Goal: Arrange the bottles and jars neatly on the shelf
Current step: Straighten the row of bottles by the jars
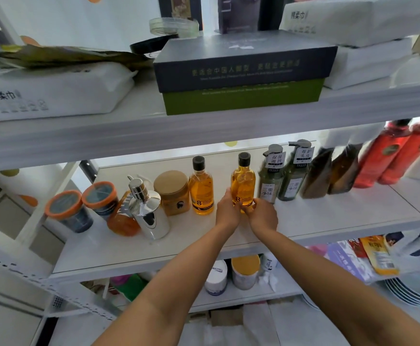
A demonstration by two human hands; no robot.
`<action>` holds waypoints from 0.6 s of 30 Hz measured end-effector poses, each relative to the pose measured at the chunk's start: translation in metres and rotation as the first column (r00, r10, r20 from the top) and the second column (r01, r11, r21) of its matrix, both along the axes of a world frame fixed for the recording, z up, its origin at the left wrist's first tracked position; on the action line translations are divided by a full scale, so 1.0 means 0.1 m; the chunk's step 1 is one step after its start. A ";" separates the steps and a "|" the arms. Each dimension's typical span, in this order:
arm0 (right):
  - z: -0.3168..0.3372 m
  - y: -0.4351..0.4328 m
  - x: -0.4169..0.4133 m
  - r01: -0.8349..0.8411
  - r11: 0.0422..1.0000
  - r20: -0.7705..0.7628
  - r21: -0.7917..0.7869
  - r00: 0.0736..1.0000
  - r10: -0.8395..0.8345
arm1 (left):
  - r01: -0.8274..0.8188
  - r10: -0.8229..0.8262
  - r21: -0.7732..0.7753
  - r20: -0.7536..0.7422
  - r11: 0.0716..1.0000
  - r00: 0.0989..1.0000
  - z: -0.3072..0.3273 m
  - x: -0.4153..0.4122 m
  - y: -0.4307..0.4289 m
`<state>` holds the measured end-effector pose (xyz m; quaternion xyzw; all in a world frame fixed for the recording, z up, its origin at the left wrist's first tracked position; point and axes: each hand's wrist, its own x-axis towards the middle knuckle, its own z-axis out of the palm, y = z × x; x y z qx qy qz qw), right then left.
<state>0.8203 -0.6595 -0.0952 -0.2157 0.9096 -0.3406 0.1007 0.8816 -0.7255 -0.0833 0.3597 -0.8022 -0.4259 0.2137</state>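
Note:
On the middle white shelf (204, 243) an amber bottle (243, 179) with a black cap stands upright. My left hand (226, 208) and my right hand (263, 216) grip its lower part from both sides. A second amber bottle (201, 188) stands apart to its left, beside a tan-lidded jar (172, 193). Further left are a chrome pump dispenser (147, 211), an orange bottle lying on its side (122, 222) and two orange-rimmed tubs (70, 211). Right of my hands stand two green pump bottles (271, 181), two brown bottles (317, 176) and two red bottles (381, 161).
The upper shelf carries a dark-and-green box (241, 73) and white tissue packs (51, 96). The lower shelf holds jars (245, 272), packets (378, 255) and stacked plates (408, 290). A shelf upright (86, 168) stands at the back left.

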 end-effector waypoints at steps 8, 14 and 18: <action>-0.04 0.12 0.13 -0.083 0.991 0.052 0.107 0.996 0.078 | -0.186 0.211 -0.175 0.141 0.967 0.967 -0.12 0.36 0.06; 0.01 -0.16 0.41 -0.295 0.950 0.122 -0.101 0.944 0.306 | -0.461 0.461 -0.122 -0.033 0.879 0.887 -0.10 0.79 -0.09; 0.16 -0.37 0.55 -0.285 0.931 0.173 -0.227 0.929 0.326 | -0.475 0.466 -0.203 -0.092 0.856 0.880 0.02 0.86 -0.15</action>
